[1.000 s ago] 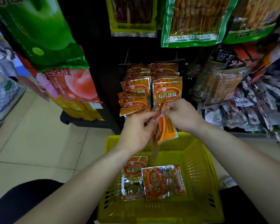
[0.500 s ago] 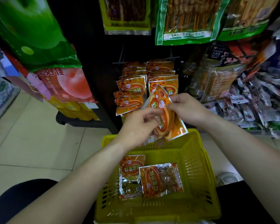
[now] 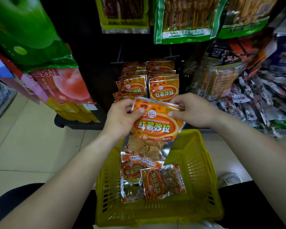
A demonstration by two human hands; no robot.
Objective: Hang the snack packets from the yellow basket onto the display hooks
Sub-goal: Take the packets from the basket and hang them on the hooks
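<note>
Above the yellow basket, pinching the snack packet by its top corners in left hand and right hand alike, long axis upright, just below the hung packets straight ahead.

The orange packet, earlier edge-on, now faces front, gripped at both top corners.

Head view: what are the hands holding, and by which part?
An orange snack packet, held by its top edge: the left hand pinches the top-left corner, the right hand the top-right corner.
</note>
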